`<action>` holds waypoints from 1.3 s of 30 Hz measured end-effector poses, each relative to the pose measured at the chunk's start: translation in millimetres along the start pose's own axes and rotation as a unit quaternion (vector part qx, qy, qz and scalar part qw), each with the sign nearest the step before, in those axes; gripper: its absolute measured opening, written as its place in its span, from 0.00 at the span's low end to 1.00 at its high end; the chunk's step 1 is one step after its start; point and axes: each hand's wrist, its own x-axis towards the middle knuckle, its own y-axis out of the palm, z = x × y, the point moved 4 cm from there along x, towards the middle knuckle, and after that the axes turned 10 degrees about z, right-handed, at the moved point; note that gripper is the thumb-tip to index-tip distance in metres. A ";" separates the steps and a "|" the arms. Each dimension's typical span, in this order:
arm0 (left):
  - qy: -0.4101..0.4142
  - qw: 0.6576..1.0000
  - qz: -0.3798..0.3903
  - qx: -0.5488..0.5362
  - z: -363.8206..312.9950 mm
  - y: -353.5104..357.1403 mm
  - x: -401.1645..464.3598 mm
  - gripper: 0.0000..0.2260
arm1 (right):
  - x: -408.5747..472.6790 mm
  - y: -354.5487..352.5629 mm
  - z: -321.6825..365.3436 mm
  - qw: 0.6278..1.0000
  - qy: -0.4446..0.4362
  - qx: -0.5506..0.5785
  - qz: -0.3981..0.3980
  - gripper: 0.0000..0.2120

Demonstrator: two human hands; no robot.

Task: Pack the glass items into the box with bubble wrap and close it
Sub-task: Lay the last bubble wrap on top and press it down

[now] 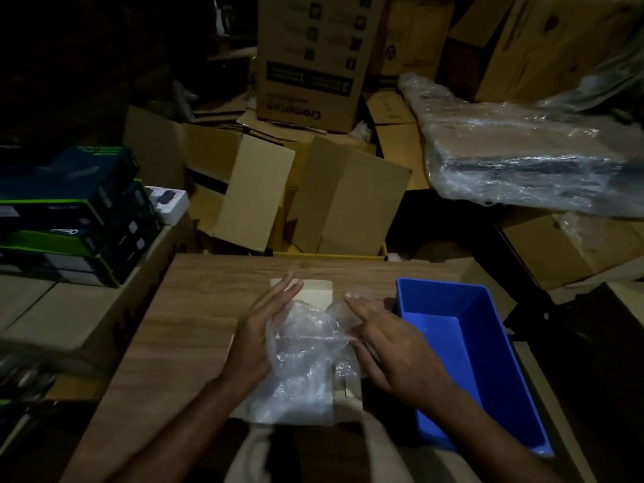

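On the wooden tabletop (195,308), a blue tray (463,360) sits at the right edge and the small box (319,289) lies open mid-tabletop, not yet closed. A bubble wrap (299,346) bundle rests on the box, any glass inside hidden, so packing looks midway. The left hand (259,329), fingers straight, presses its side; the right hand (390,346) pinches a fold of wrap.

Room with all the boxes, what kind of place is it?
Probably a storeroom or packing room. Brown cardboard boxes are piled up at the back, boxed goods are stacked on one side, and bubble wrap lies on the wooden table.
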 end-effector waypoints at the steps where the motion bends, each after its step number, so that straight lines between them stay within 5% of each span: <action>1: -0.004 0.999 0.006 0.040 12.6 -5.0 -7.4 0.30 | 1.9 4.0 2.1 1.000 -0.008 0.004 0.014 0.10; 4: -0.048 0.999 -0.008 -0.003 26.0 -23.0 -20.5 0.26 | 10.1 13.9 7.2 0.998 -0.004 0.022 0.053 0.15; 7: -0.086 0.989 -0.030 -0.117 20.2 -20.7 -23.8 0.10 | 25.4 4.8 13.4 0.982 0.066 0.164 0.073 0.12; 11: -0.153 0.951 -0.122 -0.241 28.1 -18.5 -17.1 0.10 | 52.9 6.5 10.1 0.926 0.146 0.348 0.006 0.07; 14: -0.263 0.914 -0.169 -0.260 37.9 -14.7 -12.4 0.12 | 61.2 28.0 -2.4 0.774 0.326 0.542 0.017 0.13; 16: -0.333 0.882 -0.151 -0.297 51.4 -8.3 -12.1 0.17 | 51.1 51.5 -4.4 0.597 0.405 0.690 0.067 0.22; 18: -0.395 0.854 -0.129 -0.313 64.4 -3.8 -16.6 0.20 | 34.3 64.8 1.6 0.442 0.383 0.809 0.063 0.28; 20: -0.441 0.828 -0.136 -0.320 74.7 -2.8 -22.8 0.21 | 19.6 67.9 10.2 0.391 0.334 0.855 0.064 0.24; 24: -0.480 0.805 -0.150 -0.314 84.1 -0.4 -33.1 0.19 | 9.3 77.7 8.8 0.523 0.410 0.747 0.032 0.28; 27: -0.479 0.815 -0.141 -0.294 86.3 -2.4 -42.2 0.18 | 6.5 82.9 -1.1 0.560 0.489 0.669 -0.030 0.36; 31: -0.425 0.867 -0.112 -0.234 80.0 -16.6 -47.9 0.11 | -1.7 75.7 -6.9 0.660 0.459 0.593 -0.045 0.28; 36: -0.321 0.924 -0.083 -0.191 64.0 -23.0 -49.1 0.28 | -14.0 66.7 -18.7 0.761 0.401 0.507 -0.041 0.04; 39: -0.276 0.939 -0.043 -0.201 66.4 -25.0 -49.3 0.28 | -15.0 66.7 -24.0 0.793 0.388 0.470 -0.014 0.09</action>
